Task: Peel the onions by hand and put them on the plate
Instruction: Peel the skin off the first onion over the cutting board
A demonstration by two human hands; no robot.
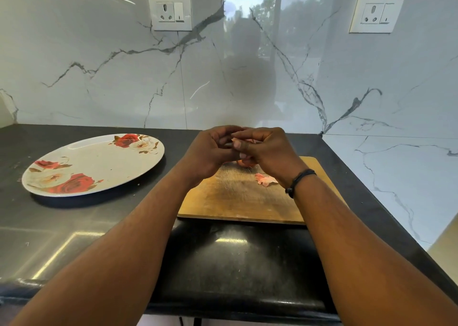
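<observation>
Head view, entries left to right.

Plate point(99, 162): round, rose print, lies flat on the dark counter point(62, 239) at about 9 o'clock of the hands. No onion on it.

Left hand point(210, 152): raised over the far edge of the board, fingers curled round an onion.

Onion point(244, 141): small, held between both hands at 12 o'clock of the board; only a pink sliver shows past the fingers. Judged light, firm inside, with a thin, dry, brittle skin that tears in flakes; the peeled flesh is likely slick. Best grip: body cupped in one hand, loose skin edge pinched by the fingertips of the other. Axis and which way root or tip points: cannot tell, mostly hidden.

Second onion point(245, 163): orange-brown, on the board just below the hands, mostly hidden.

Right hand point(270, 152): touching the left, fingers bent, pinching at the onion's skin. Dark band on the wrist.

Peel point(265, 179): pink scraps at 4 o'clock of the hands.

Board point(235, 196): wooden, flat on the counter.
</observation>
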